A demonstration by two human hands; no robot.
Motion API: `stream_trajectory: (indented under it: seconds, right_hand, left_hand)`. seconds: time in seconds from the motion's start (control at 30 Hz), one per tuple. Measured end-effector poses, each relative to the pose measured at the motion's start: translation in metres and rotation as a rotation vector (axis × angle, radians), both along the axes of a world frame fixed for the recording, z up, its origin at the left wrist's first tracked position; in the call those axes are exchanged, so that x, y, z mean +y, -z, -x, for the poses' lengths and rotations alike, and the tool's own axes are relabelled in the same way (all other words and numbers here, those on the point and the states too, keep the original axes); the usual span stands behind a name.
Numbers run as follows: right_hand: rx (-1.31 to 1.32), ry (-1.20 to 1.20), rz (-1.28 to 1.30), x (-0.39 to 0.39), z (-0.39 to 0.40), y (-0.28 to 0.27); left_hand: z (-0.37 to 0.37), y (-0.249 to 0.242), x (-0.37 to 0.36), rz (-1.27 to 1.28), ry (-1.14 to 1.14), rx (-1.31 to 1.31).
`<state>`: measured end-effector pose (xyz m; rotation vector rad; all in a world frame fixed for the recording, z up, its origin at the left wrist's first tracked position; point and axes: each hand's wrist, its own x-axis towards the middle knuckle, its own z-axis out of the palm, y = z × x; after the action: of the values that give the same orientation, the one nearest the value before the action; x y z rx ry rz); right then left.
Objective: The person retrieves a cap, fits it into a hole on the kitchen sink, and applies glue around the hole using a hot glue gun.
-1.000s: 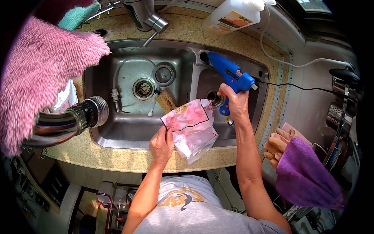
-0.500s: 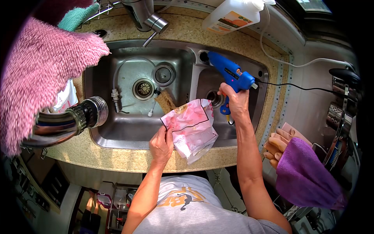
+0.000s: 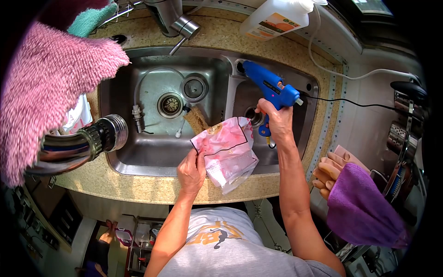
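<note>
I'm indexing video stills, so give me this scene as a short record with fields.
Left hand: holds a pink bag by its edge
Right hand: grips a blue glue gun by its handle
Place: two-basin metal sink
Behind sink: faucet, white bottle
Left of sink: fluffy pink towel
Right of sink: purple cloth, beige gloves

Blue glue gun (image 3: 269, 82) over sink (image 3: 150, 159)

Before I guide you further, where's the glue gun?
Head view, right of centre: the glue gun is in the right hand, over the smaller basin.
</note>
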<state>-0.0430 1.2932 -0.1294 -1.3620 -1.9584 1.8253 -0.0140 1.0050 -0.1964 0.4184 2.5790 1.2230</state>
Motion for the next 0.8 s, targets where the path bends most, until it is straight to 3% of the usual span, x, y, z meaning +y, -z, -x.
stream_trajectory:
  seconds: [0.8]
  right_hand:
    - [-0.002,-0.008,0.026,-0.0052,-0.0045,-0.0018]
  left_hand:
    - [0.0003,0.0004,0.0000,0.005,0.010,0.015]
